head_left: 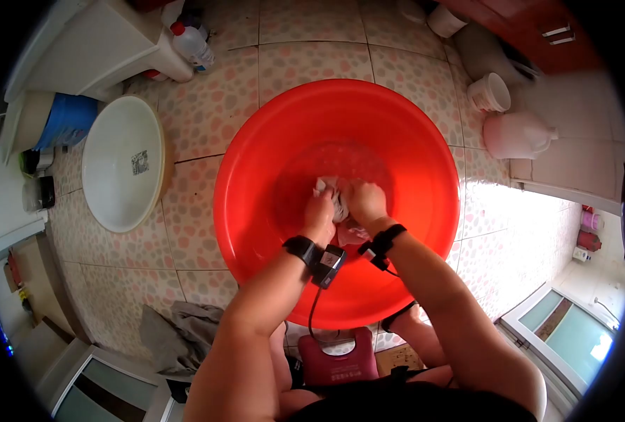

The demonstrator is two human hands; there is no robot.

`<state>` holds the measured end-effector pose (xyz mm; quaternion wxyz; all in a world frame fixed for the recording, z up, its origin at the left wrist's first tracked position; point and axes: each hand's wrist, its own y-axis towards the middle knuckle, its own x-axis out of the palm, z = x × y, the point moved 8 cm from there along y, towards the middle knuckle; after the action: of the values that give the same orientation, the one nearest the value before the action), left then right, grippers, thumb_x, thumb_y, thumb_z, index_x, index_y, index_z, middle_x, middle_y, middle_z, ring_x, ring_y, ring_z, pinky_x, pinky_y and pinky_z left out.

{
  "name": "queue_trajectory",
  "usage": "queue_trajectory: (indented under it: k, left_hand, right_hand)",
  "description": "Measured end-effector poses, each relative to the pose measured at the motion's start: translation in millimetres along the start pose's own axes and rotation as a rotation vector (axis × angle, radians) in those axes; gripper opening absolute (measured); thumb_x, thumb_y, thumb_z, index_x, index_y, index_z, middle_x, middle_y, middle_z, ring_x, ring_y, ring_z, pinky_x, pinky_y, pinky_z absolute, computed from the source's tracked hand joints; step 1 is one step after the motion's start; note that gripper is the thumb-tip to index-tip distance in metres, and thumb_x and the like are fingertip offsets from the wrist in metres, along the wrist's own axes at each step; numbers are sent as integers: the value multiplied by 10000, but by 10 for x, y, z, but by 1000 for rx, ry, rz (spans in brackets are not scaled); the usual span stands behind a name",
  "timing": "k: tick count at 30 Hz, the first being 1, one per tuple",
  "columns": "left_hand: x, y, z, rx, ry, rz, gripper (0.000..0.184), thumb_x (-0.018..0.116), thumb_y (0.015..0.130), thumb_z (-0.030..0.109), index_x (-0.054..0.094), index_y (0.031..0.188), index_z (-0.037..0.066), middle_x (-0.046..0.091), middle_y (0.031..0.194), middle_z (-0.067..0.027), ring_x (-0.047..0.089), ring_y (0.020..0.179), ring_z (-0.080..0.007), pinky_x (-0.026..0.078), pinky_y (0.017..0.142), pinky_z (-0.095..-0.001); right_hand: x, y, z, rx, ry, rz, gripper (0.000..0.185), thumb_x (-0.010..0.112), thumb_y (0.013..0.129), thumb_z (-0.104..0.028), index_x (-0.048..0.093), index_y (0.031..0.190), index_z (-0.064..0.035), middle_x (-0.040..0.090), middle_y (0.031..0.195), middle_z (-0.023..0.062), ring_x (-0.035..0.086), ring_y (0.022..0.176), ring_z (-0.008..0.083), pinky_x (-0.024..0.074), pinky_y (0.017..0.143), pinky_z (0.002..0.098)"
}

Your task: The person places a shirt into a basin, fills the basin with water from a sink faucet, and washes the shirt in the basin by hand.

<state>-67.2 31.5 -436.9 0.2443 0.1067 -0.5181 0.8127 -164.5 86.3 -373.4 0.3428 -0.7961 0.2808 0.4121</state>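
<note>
A light grey, wet-looking cloth (339, 204) is bunched between my hands, low inside a large red basin (246, 155). My left hand (318, 212) is closed on the cloth's left side. On its right side, my right hand (366, 200) is curled into a fist around the cloth. A pinkish part of the cloth (352, 233) hangs below, between my wrists. Clear water (348, 158) seems to lie in the bottom of the basin. Black straps with small devices and a cable (314, 309) are on both wrists.
A white oval basin (112, 186) stands left on the tiled floor (312, 60). Grey fabric (179, 334) lies at lower left. A red-capped bottle (193, 48) is at upper left; a jug (516, 136) and white bucket (490, 93) are right. A dark red plastic object (339, 362) sits between my legs.
</note>
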Motion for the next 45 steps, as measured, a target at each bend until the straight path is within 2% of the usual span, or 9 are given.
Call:
queue_trajectory:
  k: [10, 12, 19, 23, 24, 36, 39, 43, 45]
  left_hand:
    - [-413, 81, 113, -122, 137, 158, 355, 532, 864, 332, 463, 1171, 166, 524, 1066, -5, 513, 964, -147, 418, 783, -301]
    - [-395, 82, -42, -274, 188, 141, 407, 533, 862, 388, 461, 1186, 154, 539, 1021, 2, 533, 920, -141, 443, 739, -298]
    - [-23, -20, 72, -392, -185, -309, 359, 529, 856, 431, 537, 971, 91, 574, 849, -31, 563, 770, -165, 472, 672, -330]
    - [267, -468, 143, -554, -98, -280, 204, 499, 882, 314, 533, 841, 117, 556, 724, -33, 545, 666, -160, 464, 578, -324]
    - [246, -383, 178, -446, -14, -240, 193, 500, 881, 294, 536, 832, 111, 553, 711, -33, 541, 645, -157, 457, 567, -316]
    - [8, -68, 1112, 159, 295, 49, 483, 528, 869, 367, 375, 1233, 89, 471, 1181, -47, 443, 1083, -166, 344, 916, -365]
    - [-210, 38, 916, 306, 266, 125, 534, 549, 858, 335, 322, 1280, 101, 435, 1219, -48, 440, 1080, -171, 351, 906, -377]
    - [-448, -62, 381, 18, 73, 373, 443, 552, 853, 285, 394, 1222, 96, 503, 1090, -48, 494, 971, -161, 413, 820, -350]
    - [-362, 18, -64, -238, 117, 122, 272, 543, 857, 265, 512, 1077, 108, 554, 929, -30, 532, 855, -154, 453, 728, -332]
  right_hand:
    - [-330, 115, -114, -305, -154, 198, 440, 637, 724, -251, 515, 1105, -69, 512, 1107, 173, 530, 967, 363, 476, 746, 385]
    - [56, 195, -74, -200, -136, -170, 441, 629, 750, -250, 527, 1148, -92, 545, 1045, 158, 570, 876, 334, 482, 748, 381]
    - [134, -344, -377, -173, 532, -388, 127, 576, 793, -163, 596, 828, -44, 580, 768, 123, 584, 650, 298, 478, 593, 378]
    - [-162, -227, -449, -184, 354, 99, 227, 500, 848, -240, 594, 769, -49, 589, 788, 151, 591, 657, 310, 474, 555, 399]
    - [-42, -170, -490, -312, -151, 102, 268, 450, 875, -256, 592, 746, -67, 594, 779, 146, 597, 698, 310, 486, 565, 404]
    - [-1109, -114, -102, -186, 491, 156, 279, 484, 842, -103, 499, 1111, -28, 505, 1113, 192, 530, 965, 352, 446, 801, 405]
    - [-850, -68, 325, -178, 203, 206, 294, 477, 815, -33, 499, 1108, -28, 513, 1092, 190, 522, 977, 367, 443, 822, 409]
    - [-444, 45, 603, -187, 205, 220, 327, 469, 797, 16, 517, 1112, -54, 488, 1137, 196, 516, 1021, 346, 450, 827, 367]
    - [-339, 72, 625, 92, 28, 304, 289, 495, 796, 3, 544, 1076, -45, 556, 1005, 186, 561, 934, 319, 467, 783, 371]
